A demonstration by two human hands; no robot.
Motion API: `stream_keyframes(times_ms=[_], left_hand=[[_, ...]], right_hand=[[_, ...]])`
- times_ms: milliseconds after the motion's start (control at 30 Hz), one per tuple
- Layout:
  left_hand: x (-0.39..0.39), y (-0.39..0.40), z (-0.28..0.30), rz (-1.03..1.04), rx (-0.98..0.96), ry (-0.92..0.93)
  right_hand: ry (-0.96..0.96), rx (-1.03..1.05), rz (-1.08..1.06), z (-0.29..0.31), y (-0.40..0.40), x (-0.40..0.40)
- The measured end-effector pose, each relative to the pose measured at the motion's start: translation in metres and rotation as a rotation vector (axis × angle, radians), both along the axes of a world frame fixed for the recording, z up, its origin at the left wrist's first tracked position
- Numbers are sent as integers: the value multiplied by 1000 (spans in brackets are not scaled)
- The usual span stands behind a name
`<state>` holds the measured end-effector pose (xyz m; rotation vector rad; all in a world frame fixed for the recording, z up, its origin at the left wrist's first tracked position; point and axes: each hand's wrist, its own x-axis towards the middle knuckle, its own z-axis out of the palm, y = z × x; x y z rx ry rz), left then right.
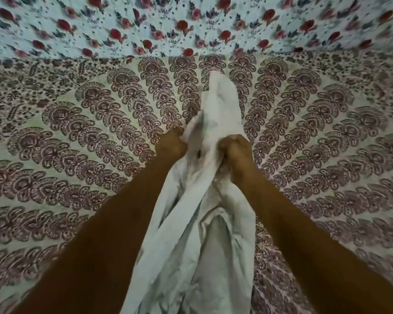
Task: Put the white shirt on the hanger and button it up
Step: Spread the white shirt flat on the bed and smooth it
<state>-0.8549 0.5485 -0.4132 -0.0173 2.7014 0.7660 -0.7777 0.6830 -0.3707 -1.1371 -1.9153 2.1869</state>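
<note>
Both hands grip a bunched white shirt above a block-printed bedspread, the left hand clutching fabric at nine o'clock of the bundle's middle, the right hand fisted around it at three o'clock. The shirt runs between them, peaking toward twelve o'clock and trailing down to six. No hanger is visible. The step likely calls for finding the collar and shaking the garment open before any hanging. A rose-patterned cloth lies beyond.

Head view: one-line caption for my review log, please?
Both hands, left and right, grip a bunched white shirt above a patterned bedsheet; no hanger visible.
</note>
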Motion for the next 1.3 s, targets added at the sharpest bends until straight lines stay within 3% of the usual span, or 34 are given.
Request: stream_keyframes(times_ms=[100, 167, 300, 400, 467, 533, 600, 700, 867, 1000, 1200, 1300], left_hand=[[6, 4, 1, 58, 15, 1], [7, 8, 7, 67, -13, 22], [4, 19, 19, 79, 44, 5], [-2, 41, 18, 114, 109, 28], [-11, 50, 12, 167, 106, 22], [-17, 53, 4, 181, 41, -14], [-19, 53, 5, 166, 3, -27], [-15, 54, 24, 174, 210, 68], [23, 53, 102, 259, 600, 69], [73, 38, 178, 230, 728, 174], [146, -1, 329, 149, 887, 324], [188, -20, 413, -3, 840, 472]], right_hand=[[-36, -208, -141, 9, 29, 14], [-14, -176, -169, 18, 49, 19], [-186, 562, -44, 33, 106, 34], [-292, 782, 148, 25, 129, 34], [-266, 671, 227, 13, 126, 22], [-203, 506, 205, 4, 115, 10], [-201, 479, 144, -4, 108, -2], [-134, 445, 65, 3, 104, -6], [130, 359, 68, 66, 118, 18], [221, 382, 172, 150, 121, 68], [326, 337, 104, 286, 108, 161], [442, 332, 55, 368, 91, 211]])
